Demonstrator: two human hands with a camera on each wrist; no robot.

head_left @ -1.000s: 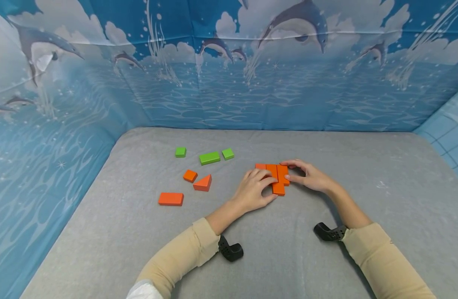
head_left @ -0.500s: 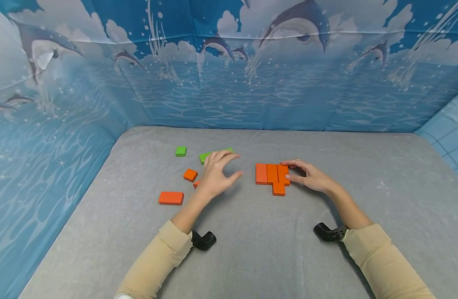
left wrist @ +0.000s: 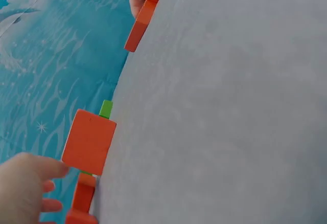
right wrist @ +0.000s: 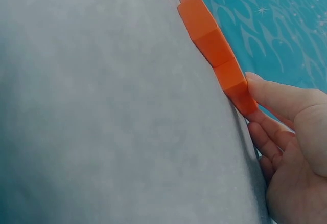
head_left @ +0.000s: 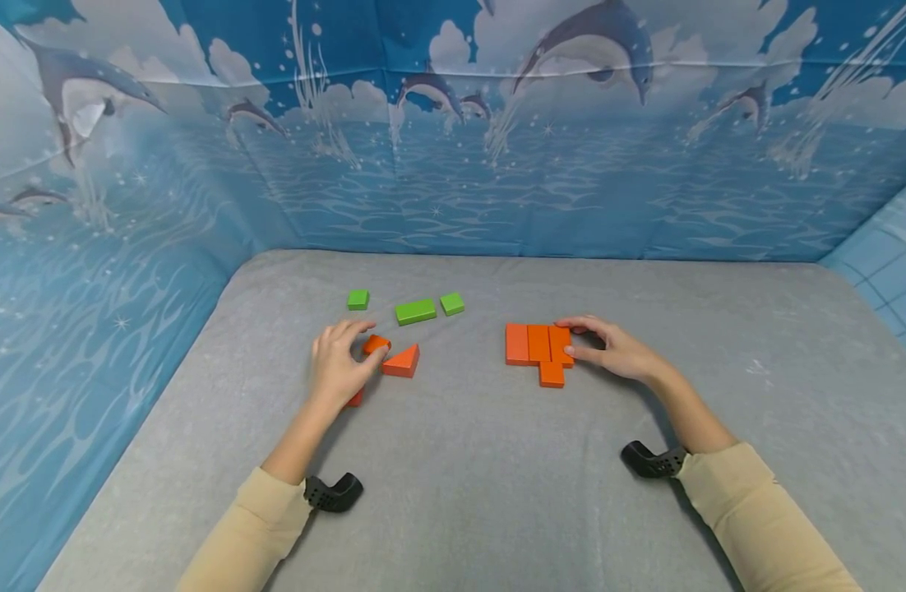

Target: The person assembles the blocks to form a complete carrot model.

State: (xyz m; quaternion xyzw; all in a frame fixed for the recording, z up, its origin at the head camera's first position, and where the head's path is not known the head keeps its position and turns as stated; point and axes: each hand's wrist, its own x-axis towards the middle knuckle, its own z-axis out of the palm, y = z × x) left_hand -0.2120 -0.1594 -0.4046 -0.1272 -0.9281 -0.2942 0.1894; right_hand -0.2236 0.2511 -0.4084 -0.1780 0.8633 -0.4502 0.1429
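Observation:
On the left, my left hand (head_left: pixel 339 360) is at a small orange block (head_left: pixel 376 342), with thumb and index finger spread apart on either side of it. Beside it lies an orange triangular block (head_left: pixel 401 363). A red-orange rectangular block (head_left: pixel 355 399) is mostly hidden under the left hand. To the right, several orange blocks (head_left: pixel 538 344) lie flat against each other, with one small block (head_left: pixel 552 375) sticking out on the near side. My right hand (head_left: pixel 614 349) holds the rightmost orange block (right wrist: pixel 236 83) of this group, thumb at its side and index finger at its far end.
Behind the left hand lie a small green block (head_left: pixel 358 299), a longer green block (head_left: pixel 415 312) and another small green block (head_left: pixel 452 303). Grey cloth (head_left: pixel 483 493) covers the table. A blue dolphin-print curtain (head_left: pixel 453 189) stands along the back and left.
My left hand has left the orange block group and moved left to the small orange block. The right hand has stayed in place at the group.

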